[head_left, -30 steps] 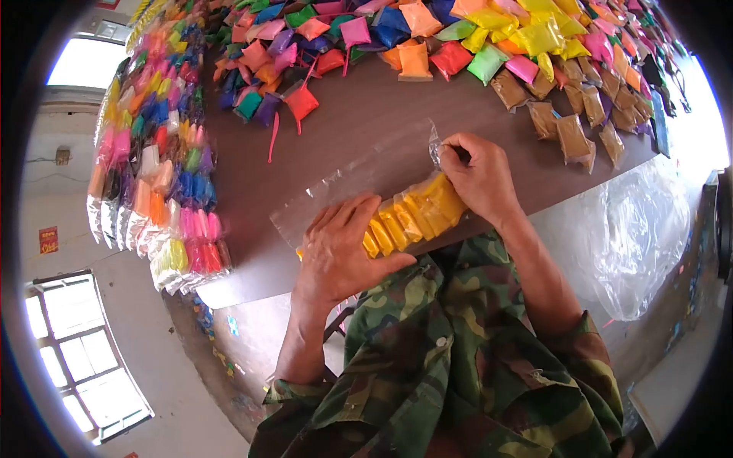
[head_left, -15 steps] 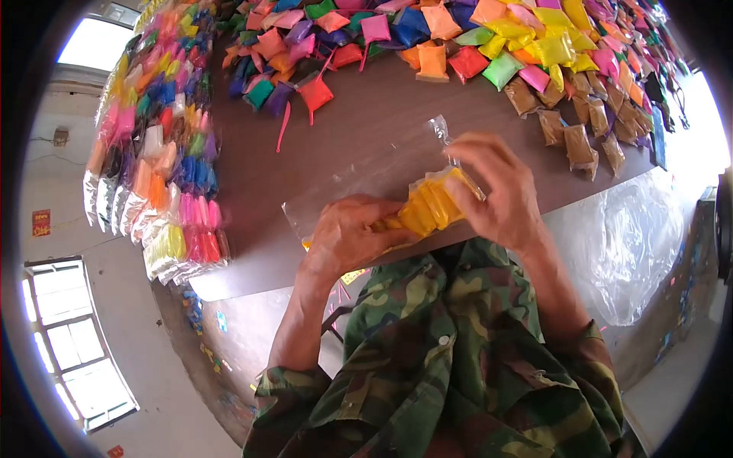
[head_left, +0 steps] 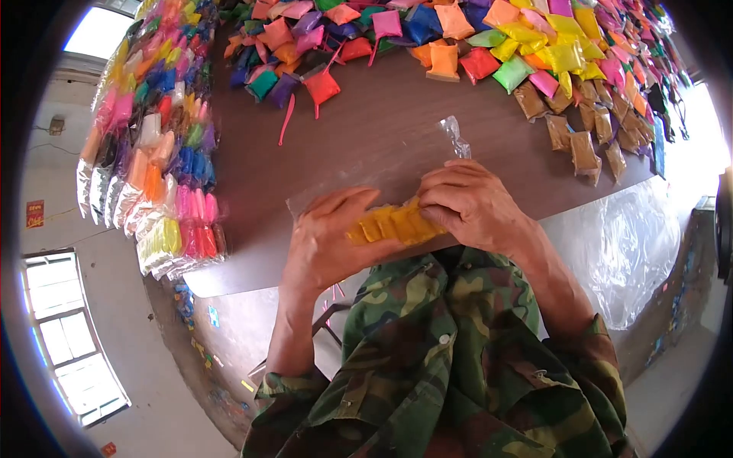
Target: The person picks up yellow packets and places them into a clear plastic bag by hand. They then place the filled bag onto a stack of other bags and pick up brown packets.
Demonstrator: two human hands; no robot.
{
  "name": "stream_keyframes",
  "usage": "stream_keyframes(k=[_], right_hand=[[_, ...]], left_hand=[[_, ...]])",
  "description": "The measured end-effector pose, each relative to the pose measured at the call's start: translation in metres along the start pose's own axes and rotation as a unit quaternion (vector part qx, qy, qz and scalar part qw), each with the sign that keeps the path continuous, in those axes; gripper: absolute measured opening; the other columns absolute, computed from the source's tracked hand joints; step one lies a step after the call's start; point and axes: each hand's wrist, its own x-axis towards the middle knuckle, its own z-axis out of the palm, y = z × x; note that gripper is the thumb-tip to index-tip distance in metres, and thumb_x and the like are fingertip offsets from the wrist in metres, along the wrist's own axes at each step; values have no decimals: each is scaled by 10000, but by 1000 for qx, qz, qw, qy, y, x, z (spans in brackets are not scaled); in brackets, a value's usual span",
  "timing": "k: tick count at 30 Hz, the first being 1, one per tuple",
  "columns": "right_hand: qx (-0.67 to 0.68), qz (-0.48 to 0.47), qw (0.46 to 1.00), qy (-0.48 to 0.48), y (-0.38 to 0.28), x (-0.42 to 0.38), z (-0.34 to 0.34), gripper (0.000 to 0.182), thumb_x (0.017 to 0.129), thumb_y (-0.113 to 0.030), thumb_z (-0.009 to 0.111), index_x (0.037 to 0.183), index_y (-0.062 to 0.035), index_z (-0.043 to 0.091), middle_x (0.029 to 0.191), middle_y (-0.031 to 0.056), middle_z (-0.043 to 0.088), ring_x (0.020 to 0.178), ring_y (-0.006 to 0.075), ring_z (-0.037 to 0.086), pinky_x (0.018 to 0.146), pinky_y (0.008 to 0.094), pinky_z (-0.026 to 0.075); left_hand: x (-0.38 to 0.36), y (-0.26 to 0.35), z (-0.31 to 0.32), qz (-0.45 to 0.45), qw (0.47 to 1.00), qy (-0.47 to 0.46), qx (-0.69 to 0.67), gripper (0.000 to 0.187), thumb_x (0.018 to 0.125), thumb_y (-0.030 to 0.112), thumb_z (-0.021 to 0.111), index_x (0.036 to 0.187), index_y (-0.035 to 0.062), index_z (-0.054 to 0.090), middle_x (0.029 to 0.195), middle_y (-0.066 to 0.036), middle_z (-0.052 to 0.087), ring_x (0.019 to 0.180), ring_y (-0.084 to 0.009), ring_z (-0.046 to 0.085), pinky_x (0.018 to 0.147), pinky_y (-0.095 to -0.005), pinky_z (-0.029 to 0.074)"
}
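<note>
A row of several yellow-orange packets [head_left: 397, 226] lies in a clear plastic bag [head_left: 454, 136] at the table's front edge. My left hand [head_left: 324, 235] is wrapped round the left end of the row, thumb below and fingers above. At the other end, my right hand [head_left: 472, 204] grips the packets with curled fingers. The bag's loose clear end sticks up beyond my right hand. Its film also spreads over the tabletop behind the packets, and its exact outline is hard to make out.
Stacked bags of coloured packets [head_left: 183, 153] line the table's left side. Loose coloured packets [head_left: 382, 27] are heaped along the back, with brown packets [head_left: 584, 153] at the right. A large clear plastic bag [head_left: 626, 252] hangs at the right edge of the brown table [head_left: 366, 137].
My right hand has moved down and left, from open above the packets to gripping their right end. My left hand has shifted slightly left, and its fingers have lifted off the row's top.
</note>
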Motion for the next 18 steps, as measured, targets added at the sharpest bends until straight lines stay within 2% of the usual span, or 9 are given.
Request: stream_keyframes(k=[3, 6, 9, 11, 14, 17, 18], right_hand=[[23, -15, 999, 41, 8, 2, 9, 112, 909, -127, 803, 960, -76, 717, 992, 46, 742, 963, 316, 694, 922, 448, 530], [13, -19, 998, 54, 7, 3, 12, 108, 916, -126, 801, 955, -77, 713, 967, 46, 742, 949, 319, 695, 894, 453, 538], [1, -4, 999, 45, 4, 3, 9, 116, 921, -137, 799, 935, -72, 704, 982, 48, 739, 948, 318, 700, 919, 444, 539], [-18, -27, 998, 61, 2, 5, 5, 128, 918, -148, 802, 984, -78, 718, 1045, 48, 745, 999, 313, 704, 938, 454, 539], [-34, -35, 997, 58, -17, 12, -3, 218, 909, -170, 809, 1094, -89, 730, 1154, 50, 746, 1093, 298, 700, 986, 462, 526], [-43, -68, 997, 2, -25, 19, 12, 333, 902, -200, 815, 1206, -101, 723, 1241, 53, 739, 1177, 279, 687, 1032, 460, 501], [-46, -85, 995, -23, -25, 19, 19, 370, 900, -211, 817, 1241, -105, 718, 1265, 54, 737, 1201, 272, 682, 1045, 458, 492]], left_hand=[[-13, -15, -2, -24, 999, -19, -25, 511, 776, 250, 968, 1197, 20, 792, 1152, -176, 798, 1064, -339, 781, 945, -417, 619], [-22, -30, 5, -60, 993, -60, -78, 463, 810, 226, 948, 1183, 2, 791, 1159, -177, 800, 1043, -342, 786, 934, -404, 622], [-19, -26, 4, -64, 992, -62, -91, 417, 833, 201, 931, 1174, 1, 797, 1137, -178, 805, 1016, -326, 792, 910, -393, 627], [-17, -21, 3, -75, 991, -53, -94, 391, 840, 184, 922, 1170, 11, 802, 1112, -176, 809, 993, -309, 795, 884, -393, 630], [-18, -19, 8, -90, 989, 9, -116, 358, 848, 150, 906, 1163, 11, 805, 1081, -165, 814, 950, -290, 799, 844, -384, 627], [-23, -22, 10, -110, 985, -34, -127, 362, 844, 135, 905, 1168, 11, 804, 1077, -160, 815, 920, -278, 801, 823, -382, 622], [-24, -24, 10, -92, 988, -39, -119, 357, 847, 127, 902, 1169, 11, 804, 1070, -158, 815, 916, -270, 801, 820, -380, 622]])
